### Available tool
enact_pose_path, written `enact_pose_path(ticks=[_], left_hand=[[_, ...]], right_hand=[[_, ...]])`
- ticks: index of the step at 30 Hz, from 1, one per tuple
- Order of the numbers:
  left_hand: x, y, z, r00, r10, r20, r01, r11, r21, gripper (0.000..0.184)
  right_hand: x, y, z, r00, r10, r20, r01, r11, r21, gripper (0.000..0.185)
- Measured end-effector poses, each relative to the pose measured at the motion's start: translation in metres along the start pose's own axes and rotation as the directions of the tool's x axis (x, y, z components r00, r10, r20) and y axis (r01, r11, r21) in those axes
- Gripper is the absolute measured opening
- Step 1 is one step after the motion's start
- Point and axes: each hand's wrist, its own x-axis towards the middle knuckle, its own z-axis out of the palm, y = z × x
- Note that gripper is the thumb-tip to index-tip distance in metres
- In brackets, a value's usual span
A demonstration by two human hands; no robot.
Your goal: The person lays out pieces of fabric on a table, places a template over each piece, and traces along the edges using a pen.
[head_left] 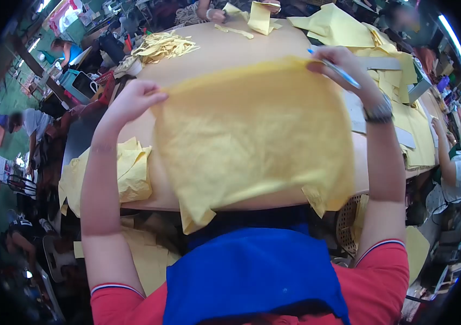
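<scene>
A wide piece of yellow fabric [257, 135] hangs stretched between my two hands, above the table's near edge. My left hand [135, 100] pinches its upper left corner. The upper right corner is gripped by my right hand [344, 70], which also carries a blue-and-white pen [341, 74] slanting across the fingers. The lower edge of the fabric droops, with corners hanging at left and right. Crumpled yellow fabric [133, 170] lies at the table's left, beside my left forearm.
Yellow strips [165, 46] are heaped at the back left of the table [230, 43]. Stacked yellow fabric pieces [420, 127] and a grey flat strip [382, 64] lie at the right. Across the table, another person's hand [216, 15] is near yellow scraps. A woven basket [348, 227] stands below the edge.
</scene>
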Motion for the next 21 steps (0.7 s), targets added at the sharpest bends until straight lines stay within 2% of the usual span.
enact_pose_path(ticks=[1, 2, 3, 4, 6, 8, 10, 11, 12, 14, 15, 16, 17, 18, 19, 20, 21], left_hand=[[0.027, -0.008, 0.002, 0.999, -0.049, 0.012, 0.049, 0.999, 0.007, 0.028], [0.053, -0.011, 0.001, 0.995, -0.098, 0.02, 0.097, 0.995, 0.016, 0.027], [0.077, -0.012, 0.0, 0.989, -0.115, -0.093, 0.106, 0.989, -0.1, 0.026], [0.098, -0.011, -0.004, 0.969, -0.146, -0.198, 0.102, 0.971, -0.216, 0.026], [0.135, -0.007, -0.03, 0.887, -0.089, -0.454, -0.09, 0.929, -0.359, 0.024], [0.152, 0.013, -0.057, 0.616, 0.079, -0.784, -0.232, 0.969, -0.084, 0.022], [0.138, 0.038, -0.067, 0.526, 0.115, -0.843, -0.539, 0.812, -0.225, 0.024], [0.131, 0.044, -0.069, 0.437, 0.184, -0.881, -0.542, 0.835, -0.095, 0.024], [0.12, 0.048, -0.058, 0.408, 0.228, -0.884, -0.535, 0.844, -0.03, 0.022], [0.089, 0.056, -0.03, 0.353, 0.318, -0.88, -0.515, 0.851, 0.101, 0.018], [0.075, 0.05, -0.013, 0.404, 0.34, -0.849, -0.494, 0.863, 0.11, 0.018], [0.062, 0.039, 0.01, 0.455, 0.359, -0.815, -0.472, 0.873, 0.12, 0.018], [0.047, 0.029, 0.033, 0.53, 0.338, -0.777, -0.384, 0.913, 0.136, 0.019], [0.031, 0.019, 0.06, 0.602, 0.31, -0.736, -0.294, 0.943, 0.157, 0.021], [0.016, 0.003, 0.088, 0.694, 0.223, -0.684, -0.273, 0.961, 0.035, 0.024], [0.002, -0.007, 0.114, 0.765, 0.139, -0.629, -0.252, 0.963, -0.095, 0.024], [-0.013, -0.02, 0.139, 0.81, 0.111, -0.575, -0.216, 0.969, -0.118, 0.022]], right_hand=[[0.021, 0.014, 0.004, 0.999, 0.035, 0.035, -0.03, 0.992, -0.12, 0.026], [0.037, 0.027, 0.008, 0.997, -0.028, -0.072, 0.02, 0.994, -0.104, 0.024], [0.052, 0.035, 0.007, 0.98, -0.091, -0.177, 0.075, 0.993, -0.094, 0.021], [0.067, 0.039, 0.0, 0.95, -0.073, -0.303, 0.079, 0.997, 0.006, 0.019], [0.091, 0.04, -0.014, 0.851, -0.001, -0.525, 0.123, 0.973, 0.198, 0.015], [0.095, 0.01, -0.045, 0.712, 0.039, -0.701, 0.011, 0.998, 0.067, 0.016], [0.089, 0.003, -0.056, 0.626, -0.153, -0.765, 0.139, 0.987, -0.084, 0.011], [0.087, 0.013, -0.054, 0.621, -0.139, -0.772, 0.334, 0.937, 0.1, 0.009], [0.085, 0.025, -0.05, 0.619, -0.122, -0.776, 0.505, 0.818, 0.275, 0.007], [0.057, 0.035, -0.027, 0.608, -0.25, -0.754, 0.353, 0.935, -0.025, 0.01], [0.037, 0.033, -0.014, 0.611, -0.311, -0.728, 0.266, 0.947, -0.181, 0.014], [0.012, 0.016, 0.001, 0.757, -0.031, -0.653, 0.076, 0.996, 0.041, 0.016], [0.0, 0.048, 0.025, 0.818, 0.09, -0.568, 0.019, 0.983, 0.183, 0.022], [-0.016, 0.057, 0.049, 0.803, 0.021, -0.596, 0.171, 0.949, 0.264, 0.028], [-0.039, 0.063, 0.067, 0.857, 0.143, -0.495, -0.068, 0.984, 0.166, 0.032], [-0.056, 0.065, 0.091, 0.856, 0.079, -0.511, 0.05, 0.971, 0.235, 0.03], [-0.079, 0.057, 0.099, 0.909, 0.268, -0.32, -0.179, 0.943, 0.281, 0.029]])
